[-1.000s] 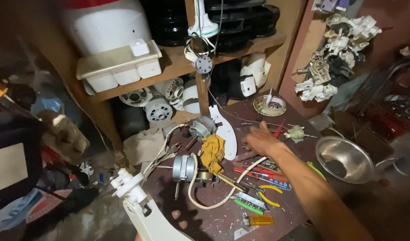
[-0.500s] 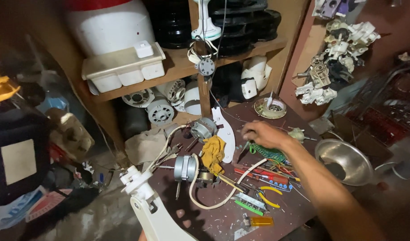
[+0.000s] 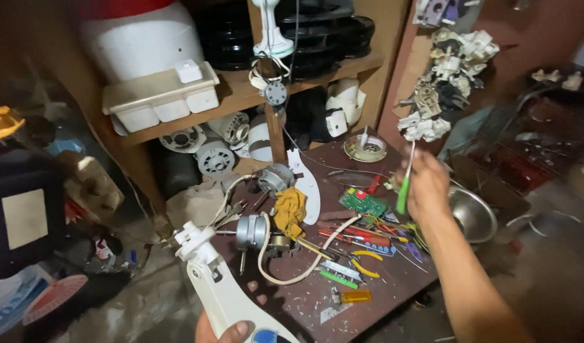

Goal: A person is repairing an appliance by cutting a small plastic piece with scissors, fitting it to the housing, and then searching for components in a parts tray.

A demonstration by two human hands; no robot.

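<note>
**Screwdriver lifted off the counter, fan stand held steady**

While the earlier head-camera pictures showed the right hand (image 3: 426,184) flat and low among the tools, reaching across the cluttered counter (image 3: 393,289), it is now raised above that spot with a green-handled screwdriver (image 3: 405,184) in it. The pick-up looks done, so the tool seems ready for work on the fan parts. Its fingers are clamped around the green handle. The screwdriver stands nearly upright, long axis running top to bottom, with the thin metal shaft pointing up toward the shelf and the handle end down; it hangs in the air just right of the green circuit board (image 3: 362,202).

At the bottom edge, the left hand (image 3: 228,330) grips the white fan stand (image 3: 219,289), fingers wrapped around its lower part, much as before. The stand's long axis slants from the lower right up to the left, its bracket end close to the small grey motor (image 3: 249,232) and the yellow rag (image 3: 290,209). A metal bowl (image 3: 473,213) sits just right of the raised hand.
</note>
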